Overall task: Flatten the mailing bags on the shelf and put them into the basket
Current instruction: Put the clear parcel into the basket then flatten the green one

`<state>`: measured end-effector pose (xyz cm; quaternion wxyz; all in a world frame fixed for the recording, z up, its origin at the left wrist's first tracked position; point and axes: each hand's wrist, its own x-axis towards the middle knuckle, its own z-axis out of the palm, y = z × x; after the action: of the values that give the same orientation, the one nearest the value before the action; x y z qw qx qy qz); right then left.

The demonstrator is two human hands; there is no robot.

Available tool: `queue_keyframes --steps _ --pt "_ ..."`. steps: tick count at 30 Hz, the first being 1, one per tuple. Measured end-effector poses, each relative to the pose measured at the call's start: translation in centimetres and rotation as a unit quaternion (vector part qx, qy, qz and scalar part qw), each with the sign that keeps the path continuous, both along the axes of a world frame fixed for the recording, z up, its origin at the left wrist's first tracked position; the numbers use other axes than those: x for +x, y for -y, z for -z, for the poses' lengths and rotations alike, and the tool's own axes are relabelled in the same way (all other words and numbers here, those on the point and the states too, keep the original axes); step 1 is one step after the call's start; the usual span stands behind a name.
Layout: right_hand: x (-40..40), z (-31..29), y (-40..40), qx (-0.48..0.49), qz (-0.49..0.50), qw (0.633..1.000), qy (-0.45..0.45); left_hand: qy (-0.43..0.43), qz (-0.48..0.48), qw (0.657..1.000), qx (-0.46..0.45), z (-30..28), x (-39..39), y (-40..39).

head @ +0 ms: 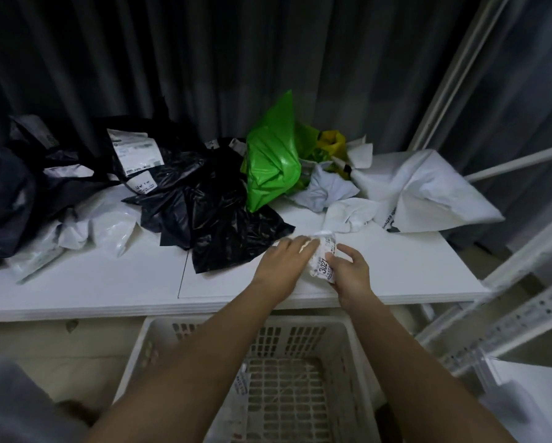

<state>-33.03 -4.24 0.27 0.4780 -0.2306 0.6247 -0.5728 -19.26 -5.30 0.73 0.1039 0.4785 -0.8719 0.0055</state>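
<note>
A small crumpled white mailing bag (322, 262) with a printed label lies near the front of the white shelf (108, 289). My left hand (281, 260) lies over its left side with fingers stretched out. My right hand (351, 270) grips its right edge with curled fingers. Behind it lie more crumpled bags: black ones (210, 212), a green one (271, 161), a yellow one (332, 143) and white ones (425, 193). The pale plastic basket (361, 353) stands below the shelf's front edge, between my forearms, with a labelled bag (241, 382) inside.
Dark curtains hang behind the shelf. White metal shelf uprights and rails (508, 327) stand at the right. More dark and white bags (19, 199) are piled at the far left. A grey blurred shape (15, 404) fills the lower left corner.
</note>
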Motion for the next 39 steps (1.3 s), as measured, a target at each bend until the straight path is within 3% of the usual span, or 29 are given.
queue_keyframes --steps 6,9,12,15,18,22,33,39 --pt "-1.6 3.5 2.2 0.009 -0.007 0.992 -0.129 0.058 -0.008 0.996 0.074 2.8 -1.7 2.0" --pt "-2.4 5.1 2.7 0.037 -0.05 0.968 -0.244 0.06 -0.005 0.991 0.122 4.9 -2.2 2.2" --pt "-2.5 6.1 2.7 0.052 -0.089 0.897 -0.429 0.047 0.014 0.988 0.146 6.2 -2.8 2.2" --pt "-2.4 7.1 2.6 -0.067 -0.127 0.818 -0.557 0.014 0.024 0.987 0.161 6.7 -3.2 2.2" --pt "-2.9 8.4 3.1 -0.073 -0.263 0.794 -0.544 -0.003 0.014 0.981 0.192 7.0 -3.1 2.2" --pt "-3.3 9.7 3.2 -0.041 -0.326 0.742 -0.584 -0.004 -0.013 0.98 0.198 7.2 -2.8 2.0" --pt "-2.4 10.1 2.7 0.076 -0.341 0.661 -0.664 0.064 -0.051 0.985 0.151 8.2 -3.0 1.9" --pt "-2.3 10.1 2.4 0.074 -0.343 0.651 -0.673 0.058 -0.066 0.985 0.15 8.6 -2.7 1.7"
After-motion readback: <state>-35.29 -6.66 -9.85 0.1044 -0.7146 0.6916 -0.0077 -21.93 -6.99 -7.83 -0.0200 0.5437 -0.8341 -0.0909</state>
